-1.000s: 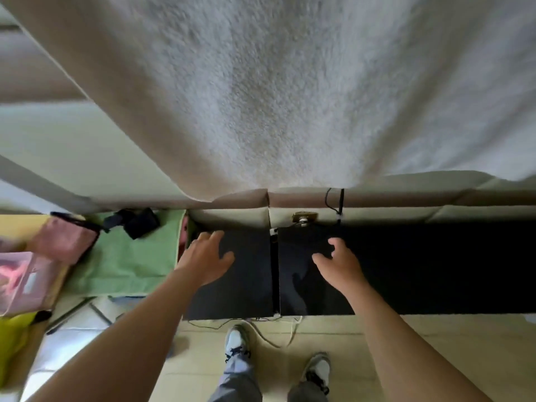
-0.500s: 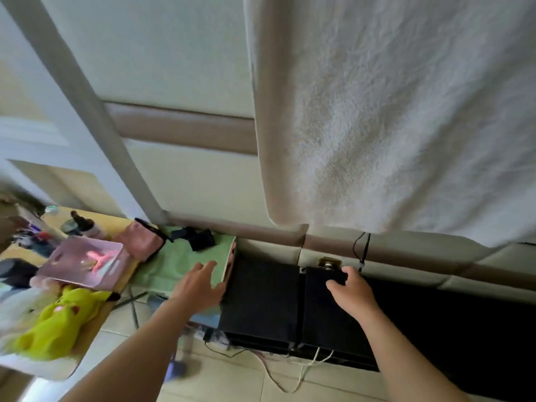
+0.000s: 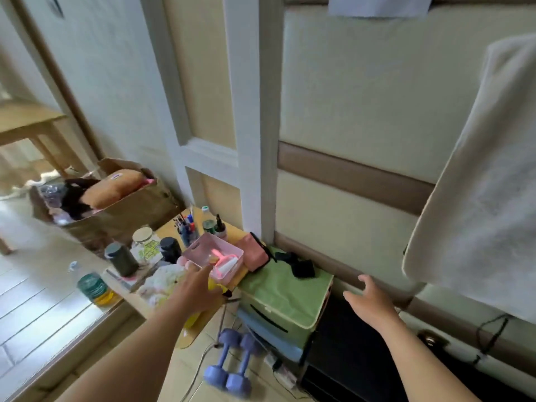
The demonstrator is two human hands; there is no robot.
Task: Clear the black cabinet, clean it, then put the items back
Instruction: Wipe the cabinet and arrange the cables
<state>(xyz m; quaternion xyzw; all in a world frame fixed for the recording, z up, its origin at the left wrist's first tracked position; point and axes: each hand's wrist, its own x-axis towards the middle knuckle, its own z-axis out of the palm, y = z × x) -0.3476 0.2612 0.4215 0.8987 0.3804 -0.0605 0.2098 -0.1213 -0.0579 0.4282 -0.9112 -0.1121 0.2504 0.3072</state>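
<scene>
Black cabinet: sits at 5 o'clock in the view, on the floor against the padded wall. Matte black, flat-topped and box-shaped; nothing shows on the visible part of its top.

Your right hand is over the cabinet's far edge at 4 o'clock, fingers spread wide and holding nothing. Contact with the surface cannot be told.

Your left hand reaches toward 9 o'clock over the wooden table, fingers straight and apart, empty, fingertips just beside a translucent pink plastic tray.

A green fabric storage box with a pale trimmed lid stands between table and cabinet, touching the cabinet's side.

Two lilac dumbbells lie on the tiled floor at 6 o'clock.

A fluffy off-white towel hangs at 3 o'clock.
</scene>
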